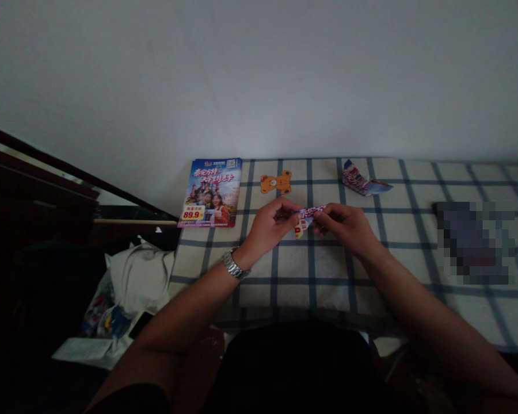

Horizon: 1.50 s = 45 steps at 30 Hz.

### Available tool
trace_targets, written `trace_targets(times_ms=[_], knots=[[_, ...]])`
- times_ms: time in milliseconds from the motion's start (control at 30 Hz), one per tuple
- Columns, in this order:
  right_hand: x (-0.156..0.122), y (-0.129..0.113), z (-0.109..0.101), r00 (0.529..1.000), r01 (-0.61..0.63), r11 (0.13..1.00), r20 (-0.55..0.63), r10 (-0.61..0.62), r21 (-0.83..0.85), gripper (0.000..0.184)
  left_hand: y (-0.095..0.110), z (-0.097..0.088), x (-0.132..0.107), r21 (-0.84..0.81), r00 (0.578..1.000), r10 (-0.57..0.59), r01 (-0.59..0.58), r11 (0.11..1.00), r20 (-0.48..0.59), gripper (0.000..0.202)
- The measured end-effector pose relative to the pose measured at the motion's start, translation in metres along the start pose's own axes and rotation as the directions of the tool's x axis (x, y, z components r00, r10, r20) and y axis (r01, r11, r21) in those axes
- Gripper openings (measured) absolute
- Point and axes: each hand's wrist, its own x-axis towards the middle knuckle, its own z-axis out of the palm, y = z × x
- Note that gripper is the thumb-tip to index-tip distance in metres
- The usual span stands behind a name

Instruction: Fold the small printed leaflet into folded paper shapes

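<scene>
Between both hands is a small folded paper flyer (pixel 303 223), printed in red, white, purple and yellow. My left hand (pixel 276 223) pinches its left side, thumb on top. My right hand (pixel 343 223) grips the right side with closed fingers. The flyer is held over the checked cloth (pixel 328 293); whether it touches the cloth I cannot tell. Beyond my right hand lies another folded flyer (pixel 362 183), partly raised off the surface. To the left rests a stack of flat flyers (pixel 211 195) of similar colours, marked 89.9.
A bear-shaped cutout (pixel 276 182) lies behind my left hand. At the right is a dark, pixelated flat object (pixel 470 238). The wall (pixel 285 80) rises directly behind the table. Bags (pixel 138 273) and a dark phone-like object (pixel 141 324) sit lower left.
</scene>
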Motion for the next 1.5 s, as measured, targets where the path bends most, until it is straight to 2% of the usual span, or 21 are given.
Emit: trace_targets(times_ms=[267, 367, 500, 767, 967, 1100, 1267, 1500], knots=[[0.000, 0.001, 0.005, 0.998, 0.002, 1.000, -0.061, 0.000, 0.027, 0.049, -0.003, 0.000, 0.001, 0.003, 1.000, -0.001, 0.001, 1.000, -0.027, 0.026], [-0.001, 0.000, 0.007, 0.999, -0.018, 0.999, -0.028, 0.020, 0.048, 0.048, -0.003, 0.000, 0.000, -0.022, 0.999, -0.004, 0.004, 1.000, -0.037, 0.028], [-0.002, -0.004, 0.009, 0.999, -0.016, 1.000, 0.035, 0.016, 0.002, 0.047, -0.001, 0.001, 0.000, -0.023, 0.999, -0.011, 0.010, 1.000, -0.044, 0.031], [-0.003, -0.004, 0.007, 1.000, -0.002, 0.992, 0.027, 0.006, -0.129, 0.047, -0.003, 0.002, 0.000, -0.019, 0.999, -0.033, 0.033, 0.999, -0.029, 0.035], [-0.004, -0.001, 0.009, 0.998, 0.060, 0.974, -0.017, -0.065, -0.217, 0.046, -0.001, 0.002, 0.001, -0.033, 0.999, -0.021, 0.020, 0.999, -0.037, 0.033], [-0.004, 0.000, 0.014, 0.996, 0.042, 0.982, -0.067, -0.055, -0.183, 0.048, 0.001, 0.002, 0.001, -0.010, 0.998, 0.002, -0.002, 1.000, -0.058, 0.030], [-0.004, 0.000, 0.016, 0.999, 0.033, 0.988, 0.017, -0.031, -0.152, 0.050, -0.002, 0.002, 0.001, 0.002, 0.997, 0.000, 0.000, 1.000, -0.077, 0.031], [-0.004, 0.000, 0.013, 0.994, 0.112, 0.956, 0.043, -0.104, -0.270, 0.048, -0.001, 0.003, 0.001, -0.027, 0.998, 0.010, -0.012, 1.000, -0.057, 0.030]])
